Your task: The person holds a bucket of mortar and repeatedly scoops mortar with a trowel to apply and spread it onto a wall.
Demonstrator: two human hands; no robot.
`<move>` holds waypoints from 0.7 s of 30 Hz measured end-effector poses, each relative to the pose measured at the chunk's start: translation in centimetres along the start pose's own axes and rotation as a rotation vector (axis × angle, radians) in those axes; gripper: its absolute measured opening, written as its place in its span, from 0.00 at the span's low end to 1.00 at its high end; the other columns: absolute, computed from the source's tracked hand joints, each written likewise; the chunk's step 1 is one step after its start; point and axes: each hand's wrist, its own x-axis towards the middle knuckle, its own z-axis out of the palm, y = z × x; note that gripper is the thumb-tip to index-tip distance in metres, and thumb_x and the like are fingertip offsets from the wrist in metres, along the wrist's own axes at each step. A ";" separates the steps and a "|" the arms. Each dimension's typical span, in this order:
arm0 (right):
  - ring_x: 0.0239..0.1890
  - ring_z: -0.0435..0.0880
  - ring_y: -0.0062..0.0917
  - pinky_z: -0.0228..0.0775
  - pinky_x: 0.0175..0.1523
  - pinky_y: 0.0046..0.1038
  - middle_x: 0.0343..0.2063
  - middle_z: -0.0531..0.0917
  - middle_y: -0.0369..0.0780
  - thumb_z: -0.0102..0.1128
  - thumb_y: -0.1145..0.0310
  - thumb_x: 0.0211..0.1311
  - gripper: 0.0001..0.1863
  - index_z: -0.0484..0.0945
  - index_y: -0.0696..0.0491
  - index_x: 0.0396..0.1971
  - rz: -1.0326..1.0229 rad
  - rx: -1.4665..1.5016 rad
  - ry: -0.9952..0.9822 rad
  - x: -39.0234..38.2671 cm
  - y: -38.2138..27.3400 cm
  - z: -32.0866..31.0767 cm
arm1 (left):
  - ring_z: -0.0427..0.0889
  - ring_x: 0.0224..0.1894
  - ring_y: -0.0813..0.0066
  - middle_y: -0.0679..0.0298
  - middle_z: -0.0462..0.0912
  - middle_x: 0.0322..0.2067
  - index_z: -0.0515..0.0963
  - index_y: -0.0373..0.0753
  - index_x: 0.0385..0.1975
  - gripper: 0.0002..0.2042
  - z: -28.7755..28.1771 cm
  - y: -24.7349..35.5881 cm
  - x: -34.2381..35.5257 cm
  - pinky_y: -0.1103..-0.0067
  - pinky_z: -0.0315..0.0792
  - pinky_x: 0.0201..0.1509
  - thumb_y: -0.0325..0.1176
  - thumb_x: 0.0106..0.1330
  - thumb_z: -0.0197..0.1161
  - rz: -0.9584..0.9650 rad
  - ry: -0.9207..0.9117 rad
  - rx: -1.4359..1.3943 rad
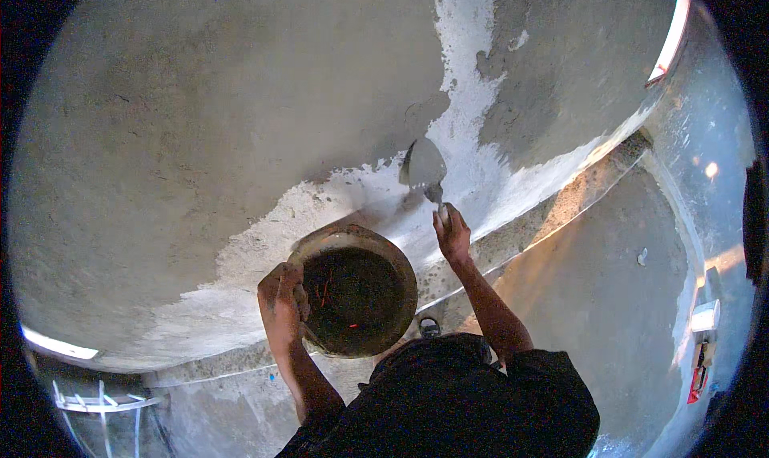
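Observation:
My left hand point(282, 298) grips the rim of a round, dark bucket point(352, 298), whose inside is mostly in shadow. My right hand point(451, 232) is closed on the handle of a metal trowel point(424, 160). The trowel's blade is raised against or just over the grey plastered wall point(240, 74), at the edge of a pale, uneven patch point(465, 90) that runs down the wall and along its lower part; I cannot tell whether it touches.
A ledge point(581, 186) runs along the wall's foot, with my shoe point(429, 327) below. A metal frame point(107, 404) stands at the lower left. A white object point(705, 315) and a red item point(695, 383) lie at the far right. Bright openings point(671, 30) show at the rim.

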 end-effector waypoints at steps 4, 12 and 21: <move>0.30 0.80 0.41 0.72 0.34 0.33 0.31 0.79 0.49 0.55 0.65 0.58 0.16 0.71 0.57 0.44 0.141 0.124 0.001 2.0 -2.1 -1.8 | 0.54 0.09 0.89 0.76 0.59 0.09 0.67 0.44 0.15 0.12 0.0 0.3 -0.1 0.85 0.45 0.11 0.38 0.58 0.55 0.023 -0.042 0.080; 0.34 0.80 0.41 0.72 0.37 0.33 0.36 0.78 0.50 0.56 0.66 0.57 0.17 0.70 0.58 0.44 0.108 0.217 -0.051 5.0 -4.0 1.2 | 0.54 0.09 0.89 0.76 0.60 0.10 0.68 0.43 0.15 0.11 0.2 0.3 -0.5 0.85 0.46 0.11 0.37 0.58 0.55 -0.004 -0.035 0.018; 0.24 0.79 0.35 0.72 0.30 0.30 0.25 0.79 0.44 0.57 0.66 0.56 0.13 0.72 0.57 0.39 0.108 0.321 -0.235 1.7 -4.4 -0.6 | 0.54 0.09 0.89 0.76 0.60 0.10 0.70 0.42 0.17 0.10 0.2 0.3 -1.4 0.86 0.46 0.11 0.36 0.58 0.55 -0.003 0.026 0.022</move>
